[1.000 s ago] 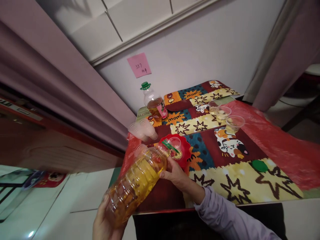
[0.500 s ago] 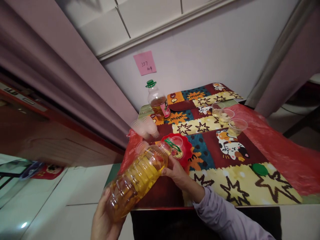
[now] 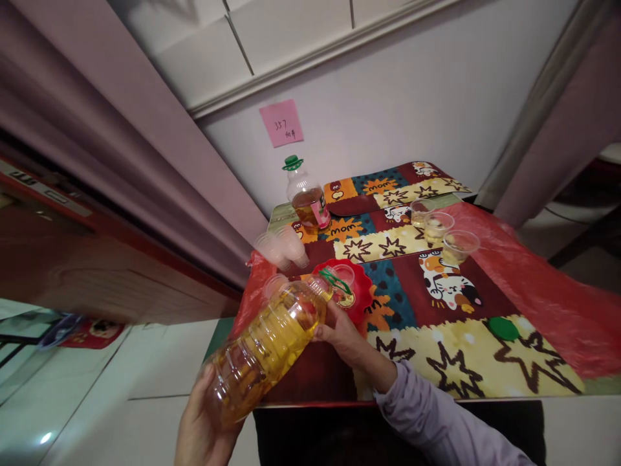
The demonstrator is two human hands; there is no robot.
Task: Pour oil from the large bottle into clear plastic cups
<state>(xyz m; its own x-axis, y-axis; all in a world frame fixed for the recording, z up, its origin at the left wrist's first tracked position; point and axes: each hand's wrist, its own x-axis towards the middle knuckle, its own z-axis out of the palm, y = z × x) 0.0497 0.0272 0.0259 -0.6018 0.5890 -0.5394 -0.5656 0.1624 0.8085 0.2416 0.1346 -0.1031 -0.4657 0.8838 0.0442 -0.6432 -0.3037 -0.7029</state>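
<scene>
A large clear bottle (image 3: 272, 343) of yellow oil lies tilted between my hands, its uncapped mouth with a green ring up and to the right. My left hand (image 3: 204, 414) is wrapped round its base. Near the neck, my right hand (image 3: 344, 336) grips it from the right side. The mouth is over a clear plastic cup (image 3: 345, 277) standing on a red scalloped plate (image 3: 366, 291). Whether oil is flowing I cannot make out. A loose green cap (image 3: 503, 328) rests on the table's right side.
Three clear cups with pale liquid, the nearest cup (image 3: 460, 247) among them, stand at the right. Stacked cups (image 3: 286, 249) lie at the left. Behind them is a green-capped bottle (image 3: 310, 204). Red plastic sheeting (image 3: 543, 278) covers the table's right edge; a wall (image 3: 378, 123) rises behind.
Almost nothing differs. Both hands keep the bottle tilted in the same place.
</scene>
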